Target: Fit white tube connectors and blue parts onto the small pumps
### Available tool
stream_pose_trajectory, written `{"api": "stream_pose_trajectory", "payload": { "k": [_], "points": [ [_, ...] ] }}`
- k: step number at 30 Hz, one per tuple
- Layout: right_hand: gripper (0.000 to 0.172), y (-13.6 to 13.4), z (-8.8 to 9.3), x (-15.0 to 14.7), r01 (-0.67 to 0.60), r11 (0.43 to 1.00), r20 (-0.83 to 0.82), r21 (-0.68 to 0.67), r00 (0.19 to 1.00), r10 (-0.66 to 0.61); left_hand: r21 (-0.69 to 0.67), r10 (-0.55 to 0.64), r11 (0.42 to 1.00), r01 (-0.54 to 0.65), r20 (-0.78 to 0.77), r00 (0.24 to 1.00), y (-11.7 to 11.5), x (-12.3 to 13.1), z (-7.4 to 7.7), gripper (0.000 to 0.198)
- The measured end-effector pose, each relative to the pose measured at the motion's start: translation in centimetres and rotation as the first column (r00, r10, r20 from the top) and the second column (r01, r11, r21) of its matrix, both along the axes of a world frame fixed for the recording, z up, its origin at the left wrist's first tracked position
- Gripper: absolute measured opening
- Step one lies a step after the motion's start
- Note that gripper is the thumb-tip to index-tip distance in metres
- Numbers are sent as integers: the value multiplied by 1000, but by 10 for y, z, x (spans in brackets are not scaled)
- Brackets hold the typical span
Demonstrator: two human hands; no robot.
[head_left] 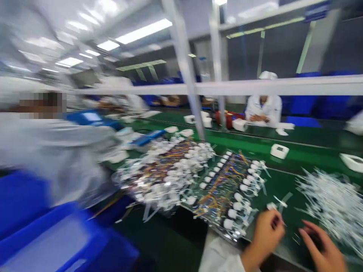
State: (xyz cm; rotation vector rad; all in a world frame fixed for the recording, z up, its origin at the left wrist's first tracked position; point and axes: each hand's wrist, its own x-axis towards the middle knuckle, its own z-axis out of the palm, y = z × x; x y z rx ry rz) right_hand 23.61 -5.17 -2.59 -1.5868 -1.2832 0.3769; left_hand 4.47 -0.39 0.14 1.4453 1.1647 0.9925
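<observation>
My left hand (266,232) is at the bottom edge, fingers pinched on a small white part with a thin strip (273,206) that sticks up from it. My right hand (321,245) lies beside it on the green bench top (283,181), fingers curled; whether it holds anything is hidden. Just left of my left hand lie rows of small white cylinders with coloured wires (227,185). A heap of thin white strips (331,204) lies to the right of my right hand. The picture is smeared by motion.
A bigger pile of white wired parts (167,173) sits on plastic further left. A co-worker in white (56,155) sits close at my left, above blue bins (53,234). Another person in white (263,107) sits across the green belt, where white housings (279,151) lie. A metal post (188,83) rises mid-bench.
</observation>
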Motion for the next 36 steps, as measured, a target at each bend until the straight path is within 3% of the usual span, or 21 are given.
{"api": "stream_pose_trajectory", "payload": {
  "k": [2,5,12,24,30,33,36],
  "points": [
    [55,-20,7,-3,16,998,-2,-64,1000,-16,101,13,995,-13,3,1000,-1,0,-3,7],
    [51,-21,14,-17,32,997,84,-76,996,-26,167,-36,985,33,16,999,6,-6,-6,12],
    [36,-14,18,-29,21,986,229,-164,973,18,186,-57,981,51,29,998,3,-14,1,15],
    [23,-14,27,-34,12,964,258,-266,964,59,170,-75,983,72,13,997,4,-12,4,12],
    [19,-16,34,-42,-122,984,-104,-130,989,109,101,-82,992,72,97,992,4,-16,3,14],
    [22,-16,35,-46,-229,965,-366,-126,915,169,45,-102,994,95,217,971,4,-19,2,14],
    [26,-14,31,-49,-299,948,-500,-111,841,207,23,-138,990,138,290,947,6,-21,2,17]
  ]
}}
